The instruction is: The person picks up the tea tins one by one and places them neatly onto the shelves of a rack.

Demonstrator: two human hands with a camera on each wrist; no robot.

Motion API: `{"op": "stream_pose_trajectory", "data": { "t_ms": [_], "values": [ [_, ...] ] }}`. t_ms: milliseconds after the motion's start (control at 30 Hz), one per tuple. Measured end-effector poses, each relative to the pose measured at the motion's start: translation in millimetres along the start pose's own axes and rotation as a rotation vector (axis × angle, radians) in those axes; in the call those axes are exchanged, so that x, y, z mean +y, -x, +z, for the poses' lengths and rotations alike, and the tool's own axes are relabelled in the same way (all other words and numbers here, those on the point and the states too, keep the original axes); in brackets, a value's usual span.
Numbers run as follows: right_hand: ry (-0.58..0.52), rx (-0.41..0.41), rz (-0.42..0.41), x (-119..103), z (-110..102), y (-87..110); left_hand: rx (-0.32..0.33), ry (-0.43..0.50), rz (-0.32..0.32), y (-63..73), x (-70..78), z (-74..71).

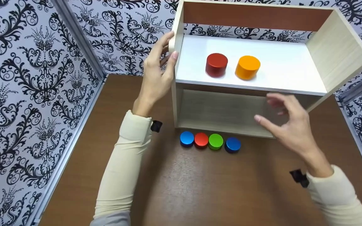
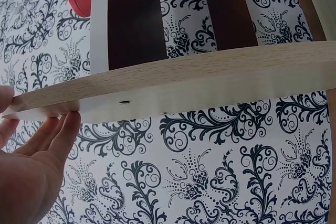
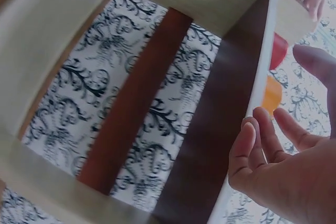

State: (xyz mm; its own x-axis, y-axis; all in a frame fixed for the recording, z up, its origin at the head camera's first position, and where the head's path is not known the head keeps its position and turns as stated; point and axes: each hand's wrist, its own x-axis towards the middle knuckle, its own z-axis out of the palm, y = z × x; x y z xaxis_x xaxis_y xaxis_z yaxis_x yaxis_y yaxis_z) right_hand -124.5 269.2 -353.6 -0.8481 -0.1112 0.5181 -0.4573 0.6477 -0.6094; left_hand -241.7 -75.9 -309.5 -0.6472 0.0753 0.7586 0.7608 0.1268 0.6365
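My left hand (image 1: 157, 70) grips the upper left side panel (image 2: 173, 80) of a small wooden shelf unit (image 1: 338, 47), thumb at the front edge and fingers along the outer face. In front of the unit's right half, my right hand (image 1: 291, 122) hovers with spread, slightly bent fingers and nothing in them; it is blurred. On the white upper shelf (image 1: 281, 69) stand a dark red cylinder (image 1: 216, 65) and an orange cylinder (image 1: 247, 67), side by side. The right wrist view shows my right hand (image 3: 289, 156) close to the shelf's front edge, near the orange cylinder (image 3: 272, 94).
Along the unit's base on the brown table (image 1: 193, 188) lie a light blue disc (image 1: 187, 139), a red disc (image 1: 201, 140), a green disc (image 1: 215, 141) and, slightly apart, a dark blue disc (image 1: 233, 144). Patterned walls (image 1: 42, 78) stand left, right and behind.
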Motion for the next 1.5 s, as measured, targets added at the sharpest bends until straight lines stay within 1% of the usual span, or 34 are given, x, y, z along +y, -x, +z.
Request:
{"op": "stream_pose_trajectory", "data": {
  "t_ms": [100,233,400,533,733,833,933,1133,1300,1500],
  "values": [
    [-0.016,-0.006,0.024,11.1,8.5,14.2,-0.002,0.002,-0.001,0.2,-0.1,-0.2],
    [-0.038,-0.023,0.086,28.0,22.7,34.2,-0.006,0.008,-0.006,0.3,0.0,-0.7],
    [-0.027,-0.06,0.167,49.9,43.3,54.8,-0.01,0.01,-0.013,0.8,0.2,-1.7],
    [-0.018,-0.108,0.22,67.9,58.9,68.6,-0.006,0.004,-0.011,1.2,-0.2,-1.7],
    [-0.012,-0.212,0.313,89.5,77.9,87.8,0.0,-0.002,-0.004,1.9,-1.6,-1.8],
    [-0.031,-0.241,0.336,97.6,87.1,94.4,0.005,0.009,-0.002,1.7,-2.4,-1.5],
    [-0.044,-0.257,0.342,104.6,96.1,100.4,0.006,0.014,0.001,1.8,-2.1,-1.2],
    [-0.041,-0.282,0.368,112.2,110.8,106.9,-0.004,0.019,-0.009,1.7,-0.8,-1.0],
    [-0.035,-0.31,0.382,114.3,117.3,108.1,0.001,0.021,-0.009,1.4,-0.8,-0.7],
    [0.005,-0.337,0.397,115.2,121.5,108.2,-0.002,0.019,0.009,1.1,-2.7,0.0]
  ]
}}
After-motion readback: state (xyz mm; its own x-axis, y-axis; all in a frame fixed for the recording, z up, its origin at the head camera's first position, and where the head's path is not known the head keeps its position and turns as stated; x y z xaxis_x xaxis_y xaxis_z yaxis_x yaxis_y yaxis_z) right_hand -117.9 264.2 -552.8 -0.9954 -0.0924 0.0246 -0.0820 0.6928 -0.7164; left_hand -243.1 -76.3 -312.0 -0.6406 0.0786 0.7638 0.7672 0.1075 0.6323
